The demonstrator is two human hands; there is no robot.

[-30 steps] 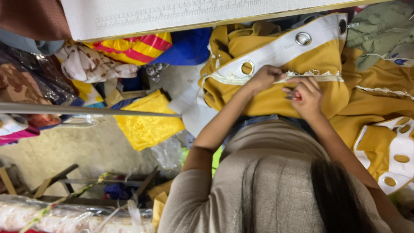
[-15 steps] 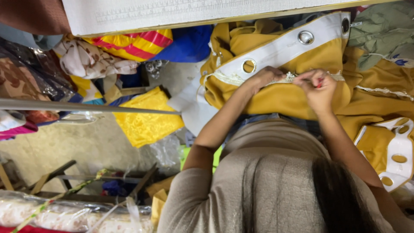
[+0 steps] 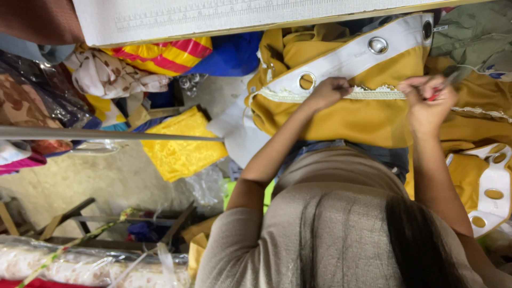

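The mustard-yellow curtain [image 3: 362, 114] lay bunched across the person's lap, its white eyelet band [image 3: 346, 58] with metal rings running along the upper side and a cream lace trim [image 3: 373, 94] stretched across the fabric between the two hands. The left hand [image 3: 326, 92] sat with its fingers curled down over the trim, pinching trim and cloth together in a closed grip; its forearm reached in from the lower left, elbow bent. The right hand [image 3: 426, 101] was raised a little higher, fist-like, its grip closed round a small red-handled tool [image 3: 436, 92] whose pale tip pointed up and right; what kind of tool could not be told. Its forearm rose steeply from the lower right. A second piece of yellow cloth with a white ring band [image 3: 493, 194] lay at the right edge. Beyond the curtain stood a white board [image 3: 213, 18], and to the left a heap of striped and plain yellow fabrics [image 3: 176, 144] behind a grey metal rod [image 3: 106, 133].
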